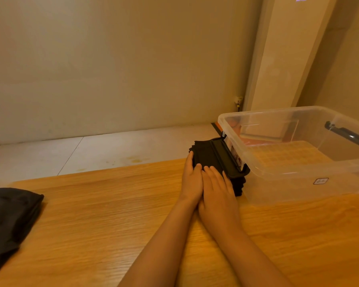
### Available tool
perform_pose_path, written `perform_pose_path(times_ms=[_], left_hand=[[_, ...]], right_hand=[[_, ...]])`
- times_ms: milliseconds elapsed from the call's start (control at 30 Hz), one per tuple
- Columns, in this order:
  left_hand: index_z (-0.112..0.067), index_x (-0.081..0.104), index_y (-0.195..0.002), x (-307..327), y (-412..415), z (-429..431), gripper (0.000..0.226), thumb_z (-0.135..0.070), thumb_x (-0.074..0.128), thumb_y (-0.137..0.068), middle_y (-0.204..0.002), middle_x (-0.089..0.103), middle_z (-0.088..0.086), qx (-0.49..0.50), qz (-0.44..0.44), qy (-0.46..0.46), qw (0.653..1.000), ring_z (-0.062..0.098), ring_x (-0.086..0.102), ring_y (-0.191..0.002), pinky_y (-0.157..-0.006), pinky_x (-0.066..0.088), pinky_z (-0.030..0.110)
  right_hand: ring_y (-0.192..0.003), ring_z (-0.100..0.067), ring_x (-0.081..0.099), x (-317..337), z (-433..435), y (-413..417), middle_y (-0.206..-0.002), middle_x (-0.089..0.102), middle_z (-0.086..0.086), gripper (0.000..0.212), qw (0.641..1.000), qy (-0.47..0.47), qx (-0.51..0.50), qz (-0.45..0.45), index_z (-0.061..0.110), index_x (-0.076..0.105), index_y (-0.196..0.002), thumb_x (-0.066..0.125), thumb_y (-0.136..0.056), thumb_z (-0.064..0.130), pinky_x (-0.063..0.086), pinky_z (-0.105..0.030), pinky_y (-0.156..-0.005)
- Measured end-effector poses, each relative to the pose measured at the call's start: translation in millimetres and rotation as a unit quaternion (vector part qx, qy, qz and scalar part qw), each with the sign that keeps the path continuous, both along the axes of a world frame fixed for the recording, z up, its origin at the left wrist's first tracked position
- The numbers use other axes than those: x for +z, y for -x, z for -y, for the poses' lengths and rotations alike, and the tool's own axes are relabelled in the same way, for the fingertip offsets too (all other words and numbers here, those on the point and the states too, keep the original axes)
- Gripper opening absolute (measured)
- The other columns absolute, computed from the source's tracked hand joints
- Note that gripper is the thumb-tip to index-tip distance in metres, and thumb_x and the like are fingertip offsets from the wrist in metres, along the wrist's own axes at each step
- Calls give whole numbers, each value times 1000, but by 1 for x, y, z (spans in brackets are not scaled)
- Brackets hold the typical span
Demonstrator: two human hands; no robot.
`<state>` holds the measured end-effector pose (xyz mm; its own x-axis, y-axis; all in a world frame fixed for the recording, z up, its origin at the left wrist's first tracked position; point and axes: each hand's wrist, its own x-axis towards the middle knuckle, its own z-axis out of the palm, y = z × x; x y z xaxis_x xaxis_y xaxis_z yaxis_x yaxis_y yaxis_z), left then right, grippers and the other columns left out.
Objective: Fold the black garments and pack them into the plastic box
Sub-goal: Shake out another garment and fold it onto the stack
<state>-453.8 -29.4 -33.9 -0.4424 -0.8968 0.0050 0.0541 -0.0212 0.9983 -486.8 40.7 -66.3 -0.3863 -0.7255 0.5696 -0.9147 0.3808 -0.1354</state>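
My left hand (192,179) and my right hand (219,191) lay side by side on the small folded stack of black cloth garments (205,154). My fingers (215,172) were straight and flat, not curled, and they pressed the stack down. I think I held it like that to keep the folds neat. The stack sat on the light brown wooden table (112,214), right against the left end of the big clear plastic box (278,179), so it had only a short way to go. The box's black clip handle (222,156) hung over the stack's edge. Nothing was in the box yet. Another dark cloth garment (8,214) waited well apart on my left. A little square label (320,180) on the box's front was too small to read.
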Motion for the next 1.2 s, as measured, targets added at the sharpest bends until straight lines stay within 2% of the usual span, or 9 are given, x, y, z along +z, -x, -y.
perform_pose_path(times_ms=[167, 300, 467, 567, 700, 800, 933, 1033, 1200], left_hand=[[-18, 25, -151, -2, 0, -4, 48, -14, 35, -104, -155, 30, 1, 54, -3, 34, 998, 13, 28, -141, -109, 27, 20], [-18, 19, -152, -4, -28, -7, 50, -24, 32, -105, -160, 18, -1, 99, 94, 157, 978, 11, 15, -146, -120, 16, 33], [-20, 9, -154, -2, -104, 6, 55, -27, 30, -104, -160, -1, -9, 123, 241, 384, 883, 2, -4, -146, -119, 1, 25], [-20, 8, -153, 6, -157, 11, 58, -27, 27, -99, -159, -4, -8, 152, 307, 459, 820, 2, -12, -145, -119, -4, 27], [-16, 8, -153, 14, -235, 18, 61, -29, 18, -94, -160, -1, -3, 181, 384, 484, 765, 8, -11, -146, -120, -3, 32], [-14, 14, -153, 22, -293, 25, 58, -18, 35, -98, -159, 1, -1, 199, 429, 486, 735, 10, -9, -145, -120, 0, 36], [-14, 25, -151, 42, -367, 24, 58, -17, 47, -97, -160, 15, 4, 239, 464, 480, 705, 17, 1, -147, -118, -3, 36], [-13, 33, -148, 59, -424, 24, 56, -20, 50, -95, -158, 24, 5, 295, 469, 457, 695, 20, 13, -148, -121, 6, 39], [-14, 32, -147, 64, -502, 31, 59, -38, 50, -96, -156, 27, 4, 330, 486, 379, 715, 20, 19, -146, -120, 13, 41]], right_hand=[[-133, -29, 45, 0, 0, 0, -139, 53, -14, 69, 1000, -1, 12, -3, 4, 56, -131, 81, -69, 17, 20, -38, -110], [-144, -26, 21, 14, -6, -9, -152, 35, -13, 79, 996, -25, 77, -39, 7, 35, -146, 69, -76, 20, 12, -40, -116], [-146, -22, 20, 26, -10, -42, -156, 28, -8, 74, 983, -54, 164, -66, 12, 29, -149, 62, -85, 25, 16, -42, -115], [-145, -22, 23, 27, -4, -88, -155, 30, -8, 62, 979, -56, 192, -46, 12, 32, -147, 42, -89, 30, 16, -41, -114], [-142, -22, 31, 30, 14, -157, -151, 39, -7, 61, 968, -80, 234, -46, 12, 43, -143, 31, -87, 33, 17, -40, -112], [-140, -21, 35, 35, 32, -206, -148, 44, -5, 59, 956, -83, 276, -48, 14, 49, -139, 31, -87, 35, 20, -40, -115], [-146, -10, 7, 51, 56, -268, -159, 22, 1, 56, 937, -67, 343, -5, 19, 28, -150, 29, -97, 37, 0, -30, -117], [-147, -8, -2, 58, 76, -303, -161, 11, 6, 60, 925, -48, 371, 71, 23, 17, -153, 39, -100, 41, -9, -24, -114], [-147, -10, -6, 62, 96, -342, -161, 7, 7, 72, 901, -90, 403, 131, 24, 11, -154, 42, -96, 54, -2, -29, -116]])
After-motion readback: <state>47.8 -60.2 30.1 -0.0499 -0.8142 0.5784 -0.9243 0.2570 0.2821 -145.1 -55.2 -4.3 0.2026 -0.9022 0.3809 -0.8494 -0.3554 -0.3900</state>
